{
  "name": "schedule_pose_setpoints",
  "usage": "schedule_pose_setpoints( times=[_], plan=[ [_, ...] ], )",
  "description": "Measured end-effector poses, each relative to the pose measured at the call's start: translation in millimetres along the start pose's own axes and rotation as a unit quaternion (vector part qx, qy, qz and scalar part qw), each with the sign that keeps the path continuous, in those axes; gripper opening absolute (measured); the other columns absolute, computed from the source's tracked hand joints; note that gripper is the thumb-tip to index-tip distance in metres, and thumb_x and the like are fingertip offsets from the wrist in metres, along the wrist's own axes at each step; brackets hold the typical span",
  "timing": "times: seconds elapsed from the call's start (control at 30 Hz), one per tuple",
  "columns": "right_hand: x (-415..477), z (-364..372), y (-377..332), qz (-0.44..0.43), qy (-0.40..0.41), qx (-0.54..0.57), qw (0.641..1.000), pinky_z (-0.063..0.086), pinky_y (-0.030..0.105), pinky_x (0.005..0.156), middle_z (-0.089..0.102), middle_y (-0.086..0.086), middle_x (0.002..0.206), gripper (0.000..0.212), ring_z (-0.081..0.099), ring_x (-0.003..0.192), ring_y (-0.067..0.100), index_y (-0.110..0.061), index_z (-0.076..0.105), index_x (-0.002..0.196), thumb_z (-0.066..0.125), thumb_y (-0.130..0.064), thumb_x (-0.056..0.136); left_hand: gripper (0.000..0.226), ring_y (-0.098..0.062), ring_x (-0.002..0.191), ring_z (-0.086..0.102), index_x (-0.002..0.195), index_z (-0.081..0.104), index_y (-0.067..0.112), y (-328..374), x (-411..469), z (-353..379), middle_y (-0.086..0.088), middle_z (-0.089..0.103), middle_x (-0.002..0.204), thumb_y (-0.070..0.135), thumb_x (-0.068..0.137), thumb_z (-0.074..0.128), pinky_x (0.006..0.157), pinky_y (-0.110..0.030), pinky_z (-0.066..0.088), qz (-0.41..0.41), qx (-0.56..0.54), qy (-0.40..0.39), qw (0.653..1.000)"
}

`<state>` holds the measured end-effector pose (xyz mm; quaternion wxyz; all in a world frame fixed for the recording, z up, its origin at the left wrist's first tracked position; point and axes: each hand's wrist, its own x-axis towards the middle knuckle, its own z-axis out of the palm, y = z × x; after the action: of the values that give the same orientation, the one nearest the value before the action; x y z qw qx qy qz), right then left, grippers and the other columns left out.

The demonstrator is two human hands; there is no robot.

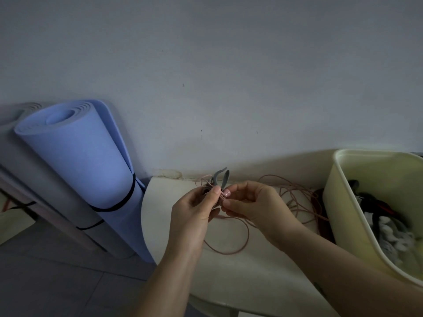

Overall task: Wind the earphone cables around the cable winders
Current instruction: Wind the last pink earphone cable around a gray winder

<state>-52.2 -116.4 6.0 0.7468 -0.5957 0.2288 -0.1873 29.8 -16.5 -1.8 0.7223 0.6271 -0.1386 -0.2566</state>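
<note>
**A:** Where do your hands have room?
**B:** Left of the bin (343,213), over the table (240,275). The table's rounded edge curves away further left, and there is bare top nearer you.
**A:** What do you count?
**B:** One grey cable winder (223,178), with your left hand (194,211) curled round it. One pink earphone cable (297,203), pinched between thumb and forefinger of your right hand (254,204) just beside the winder. Its loose loops lie between your hands and the bin.
**A:** And the room?
**B:** White tabletop against a pale wall. One rolled blue mat (87,170) stands well left of the bin.
</note>
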Motion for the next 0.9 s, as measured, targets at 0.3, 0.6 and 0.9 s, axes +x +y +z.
schedule_pose_setpoints(
  times=[0.3,0.6,0.9],
  plan=[
    [1.2,0.2,2.3,0.045,-0.013,0.09,0.995,0.055,0.023,0.065,0.069,0.015,0.083,0.007,0.066,0.071,0.018,0.0,0.064,0.09,0.065,-0.002,0.083,0.012,-0.02,0.09,0.072,0.096,0.074,0.012,-3.4,0.8,-1.8,-0.007,0.076,0.089,0.017,0.089,0.065,0.078,-0.03,0.054,0.014,0.015,-0.002,1.0],
    [5.8,-10.3,-4.1,0.097,-0.085,0.085,0.988,0.052,0.016,0.06,0.067,0.009,0.077,0.013,0.065,0.063,0.009,0.001,0.064,0.09,0.054,-0.007,0.091,0.014,-0.01,0.069,0.064,0.074,0.076,0.018,-3.5,2.7,-3.0,-0.003,0.067,0.068,0.019,0.086,0.067,0.078,-0.03,0.051,-0.022,-0.012,-0.029,0.999],
    [10.4,-19.2,-7.0,0.169,-0.14,0.038,0.975,0.053,0.017,0.064,0.068,0.001,0.071,0.017,0.063,0.064,0.006,-0.007,0.068,0.082,0.056,-0.017,0.089,0.025,-0.012,0.069,0.064,0.079,0.07,0.006,-1.2,0.8,-5.7,-0.002,0.063,0.064,0.03,0.074,0.068,0.075,-0.029,0.056,0.006,0.033,-0.081,0.996]
  ],
)
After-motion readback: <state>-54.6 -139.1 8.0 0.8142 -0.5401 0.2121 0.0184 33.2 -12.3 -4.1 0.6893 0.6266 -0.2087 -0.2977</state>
